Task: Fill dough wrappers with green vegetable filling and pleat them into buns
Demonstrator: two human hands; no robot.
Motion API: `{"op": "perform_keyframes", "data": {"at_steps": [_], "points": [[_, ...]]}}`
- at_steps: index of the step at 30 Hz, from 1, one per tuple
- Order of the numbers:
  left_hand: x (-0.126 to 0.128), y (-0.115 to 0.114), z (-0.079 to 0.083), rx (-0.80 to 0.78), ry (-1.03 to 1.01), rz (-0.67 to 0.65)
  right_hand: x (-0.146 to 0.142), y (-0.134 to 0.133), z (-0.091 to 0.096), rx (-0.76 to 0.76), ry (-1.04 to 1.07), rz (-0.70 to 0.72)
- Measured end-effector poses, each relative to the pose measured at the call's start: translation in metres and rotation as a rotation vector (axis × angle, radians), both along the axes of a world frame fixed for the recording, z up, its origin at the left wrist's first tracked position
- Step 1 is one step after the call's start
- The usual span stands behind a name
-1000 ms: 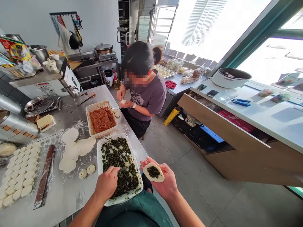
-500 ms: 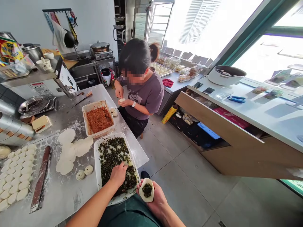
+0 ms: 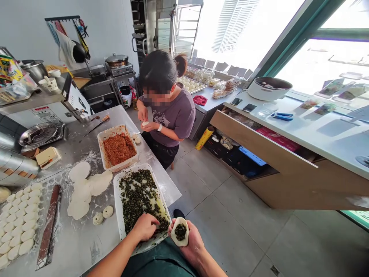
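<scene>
Down at the near edge of the floured steel worktop (image 3: 83, 242), the left hand (image 3: 145, 227) rests in the near end of a white tray (image 3: 117, 207) of chopped green filling (image 3: 138, 196). Its grip is drawn together into a loose fist, knuckles up; whether anything sits inside it cannot be told. Just beside it, off the worktop edge and above the lap, the right hand (image 3: 193, 242) is cupped palm-up, its grip folded around a round dough wrapper (image 3: 180, 225). The wrapper carries a dark dab of the same green filling in its middle and nearly touches the tray's corner.

Behind the tray stands a tub of red minced filling (image 3: 118, 148). Left of the tray lie flattened dough rounds (image 3: 83, 192), two small pleated buns (image 3: 103, 215), a dark rolling pin (image 3: 47, 227) and rows of cut dough pieces (image 3: 20, 215). At the far end of the worktop a seated co-worker (image 3: 173, 111) in a grey T-shirt holds a small piece of dough (image 3: 145, 124) in both hands.
</scene>
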State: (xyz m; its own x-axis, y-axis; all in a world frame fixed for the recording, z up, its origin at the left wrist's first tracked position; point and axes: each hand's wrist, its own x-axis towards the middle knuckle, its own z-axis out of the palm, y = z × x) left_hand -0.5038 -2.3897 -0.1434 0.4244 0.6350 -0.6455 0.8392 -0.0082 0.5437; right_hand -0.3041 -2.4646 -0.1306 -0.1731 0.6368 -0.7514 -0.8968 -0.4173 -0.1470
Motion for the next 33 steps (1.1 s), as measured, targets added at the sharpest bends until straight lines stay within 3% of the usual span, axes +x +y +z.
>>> {"op": "perform_keyframes", "data": {"at_steps": [3,6,10,12,14,16,19,22,28,33], "points": [[-0.014,-0.002,0.014,-0.103,-0.075,0.09,0.007,0.004,0.004,-0.006,-0.097,-0.079],[-0.024,-0.005,0.039,-0.11,-0.149,0.188,0.009,0.016,0.011,-0.02,-0.153,-0.14],[-0.025,-0.009,0.085,0.028,-0.241,0.287,-0.013,0.044,0.031,0.058,-0.075,-0.098],[-0.021,-0.014,0.1,0.229,-0.271,0.304,-0.031,0.059,0.044,0.121,-0.018,-0.063],[-0.016,-0.022,0.102,0.543,-0.263,0.261,-0.047,0.072,0.059,0.176,0.025,-0.053],[-0.014,-0.031,0.094,0.858,-0.2,0.163,-0.058,0.082,0.073,0.215,0.081,-0.064],[-0.016,-0.039,0.08,1.111,-0.048,0.024,-0.066,0.088,0.089,0.25,0.151,-0.085],[-0.022,-0.042,0.085,1.2,0.035,-0.036,-0.068,0.086,0.099,0.272,0.14,-0.087],[-0.03,-0.039,0.124,1.191,0.017,-0.034,-0.064,0.082,0.097,0.274,0.124,-0.102],[-0.027,-0.034,0.122,1.237,-0.026,-0.081,-0.065,0.085,0.095,0.217,0.164,-0.058]]}}
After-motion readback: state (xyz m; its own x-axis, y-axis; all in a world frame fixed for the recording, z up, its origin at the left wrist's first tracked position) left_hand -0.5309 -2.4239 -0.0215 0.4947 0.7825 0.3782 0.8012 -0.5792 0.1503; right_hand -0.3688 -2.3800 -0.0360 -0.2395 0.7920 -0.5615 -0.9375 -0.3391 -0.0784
